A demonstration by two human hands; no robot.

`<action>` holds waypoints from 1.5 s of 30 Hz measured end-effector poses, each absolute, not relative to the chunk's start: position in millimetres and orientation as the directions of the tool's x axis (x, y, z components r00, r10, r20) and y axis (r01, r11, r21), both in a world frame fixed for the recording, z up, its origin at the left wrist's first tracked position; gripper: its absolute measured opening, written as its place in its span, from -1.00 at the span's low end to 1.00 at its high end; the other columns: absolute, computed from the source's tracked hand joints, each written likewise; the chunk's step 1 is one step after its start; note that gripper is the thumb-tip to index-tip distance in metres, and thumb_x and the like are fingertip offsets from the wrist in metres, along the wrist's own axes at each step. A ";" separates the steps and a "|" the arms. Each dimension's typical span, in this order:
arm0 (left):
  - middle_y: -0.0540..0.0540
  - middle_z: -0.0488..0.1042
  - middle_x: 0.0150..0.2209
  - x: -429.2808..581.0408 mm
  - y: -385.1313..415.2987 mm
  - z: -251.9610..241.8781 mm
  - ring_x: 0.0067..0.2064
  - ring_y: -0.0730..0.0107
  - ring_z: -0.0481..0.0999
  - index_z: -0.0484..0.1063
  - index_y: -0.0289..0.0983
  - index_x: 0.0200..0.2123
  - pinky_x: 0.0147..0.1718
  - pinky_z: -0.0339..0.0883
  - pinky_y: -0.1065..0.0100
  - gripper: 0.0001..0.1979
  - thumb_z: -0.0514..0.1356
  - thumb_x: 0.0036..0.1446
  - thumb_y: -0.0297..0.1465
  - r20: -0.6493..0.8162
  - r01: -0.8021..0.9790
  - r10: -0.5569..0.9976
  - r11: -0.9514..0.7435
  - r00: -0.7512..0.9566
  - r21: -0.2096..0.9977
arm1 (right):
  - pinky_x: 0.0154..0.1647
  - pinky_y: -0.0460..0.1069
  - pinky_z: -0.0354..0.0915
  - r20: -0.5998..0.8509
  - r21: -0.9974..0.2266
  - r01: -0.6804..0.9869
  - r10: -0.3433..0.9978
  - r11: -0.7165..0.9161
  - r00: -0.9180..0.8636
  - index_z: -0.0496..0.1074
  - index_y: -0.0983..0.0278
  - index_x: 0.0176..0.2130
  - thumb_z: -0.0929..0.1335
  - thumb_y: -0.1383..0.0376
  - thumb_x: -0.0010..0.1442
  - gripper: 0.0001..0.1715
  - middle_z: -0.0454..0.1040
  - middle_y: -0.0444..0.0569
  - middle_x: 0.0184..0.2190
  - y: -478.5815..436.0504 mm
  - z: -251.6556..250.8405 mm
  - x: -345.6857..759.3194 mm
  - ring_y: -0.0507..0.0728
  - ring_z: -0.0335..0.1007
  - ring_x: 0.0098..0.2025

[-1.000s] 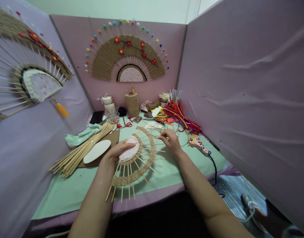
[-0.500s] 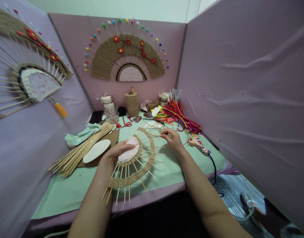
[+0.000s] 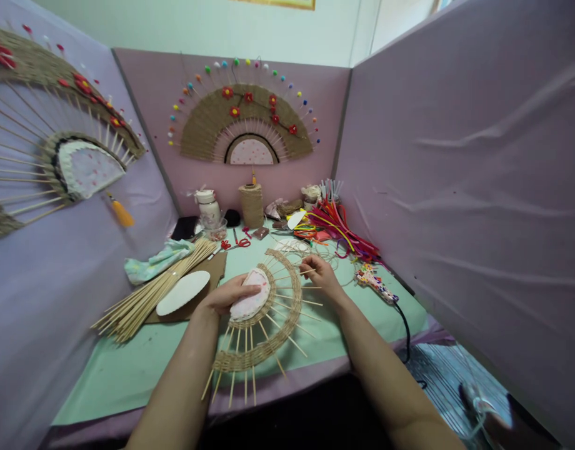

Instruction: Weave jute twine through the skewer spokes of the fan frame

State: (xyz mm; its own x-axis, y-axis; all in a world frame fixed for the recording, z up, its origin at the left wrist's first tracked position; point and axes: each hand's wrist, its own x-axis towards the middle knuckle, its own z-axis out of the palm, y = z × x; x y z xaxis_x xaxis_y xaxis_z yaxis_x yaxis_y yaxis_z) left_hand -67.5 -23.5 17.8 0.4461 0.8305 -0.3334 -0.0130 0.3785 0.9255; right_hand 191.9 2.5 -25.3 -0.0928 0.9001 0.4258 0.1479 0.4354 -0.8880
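From the head view, a half-finished woven fan [image 3: 264, 325] lies flat in the middle of the green tabletop [image 3: 128, 369], its sticks fanning out towards 6 o'clock. The left hand [image 3: 229, 294] rests spread on the fan's pink pad [image 3: 252, 303], thumb across it, not clenched. At the fan's 2 o'clock, the right hand [image 3: 318, 272] has its fingertips pinched on a twine strand [image 3: 302, 272] (thin and hard to follow). A skewer bundle [image 3: 151, 290] lies at 9 o'clock and a twine spool [image 3: 252, 205] stands at 12.
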 end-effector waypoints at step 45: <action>-0.11 0.55 -0.42 -65.8 -33.3 16.6 -0.51 0.42 0.43 0.51 -0.30 -0.30 -0.54 0.25 0.45 -0.71 0.40 -0.18 -0.41 -0.309 0.021 0.726 0.377 0.615 0.926 | -0.48 -0.06 0.14 0.477 -0.848 0.261 0.879 0.461 -0.002 0.42 0.28 -0.46 0.38 0.14 0.08 -0.75 0.37 -0.13 -0.56 2.8 -20.6 200.0 0.02 0.19 -0.53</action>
